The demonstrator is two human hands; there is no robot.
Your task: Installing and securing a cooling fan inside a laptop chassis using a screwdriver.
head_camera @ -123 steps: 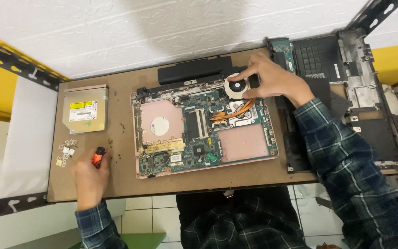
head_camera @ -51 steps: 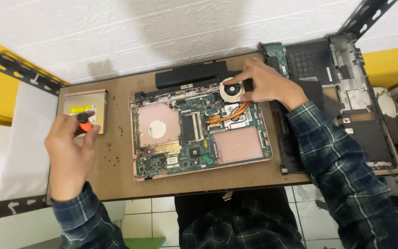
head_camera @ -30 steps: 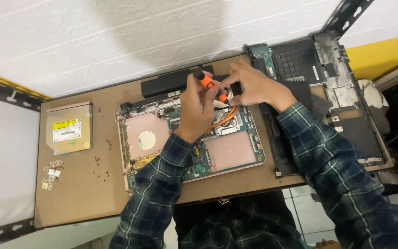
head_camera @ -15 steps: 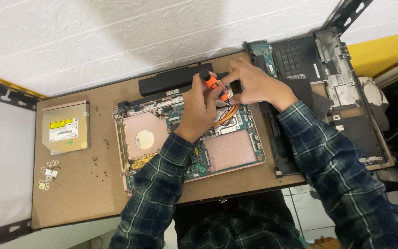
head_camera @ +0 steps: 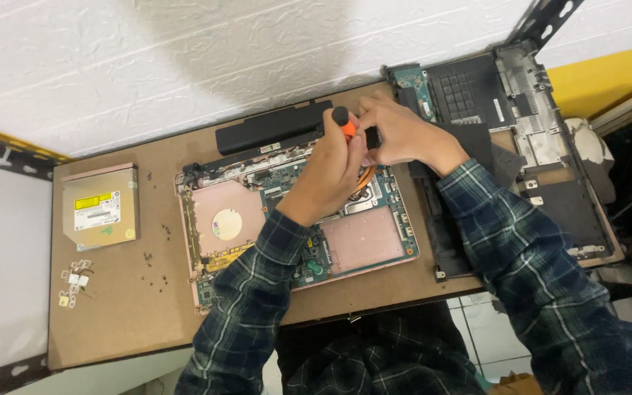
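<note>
Screwdriver being gripped by left hand over laptop top edge; right hand pinching fan beside, crowding battery

A brown board desk fills the middle, pushed up against a white textured wall that carries a soft dark shadow near the top centre. Black perforated metal brackets sit at the corners, another at the left edge. Yellow panels show at the right and far left, white tiled floor below the desk's front edge
</note>
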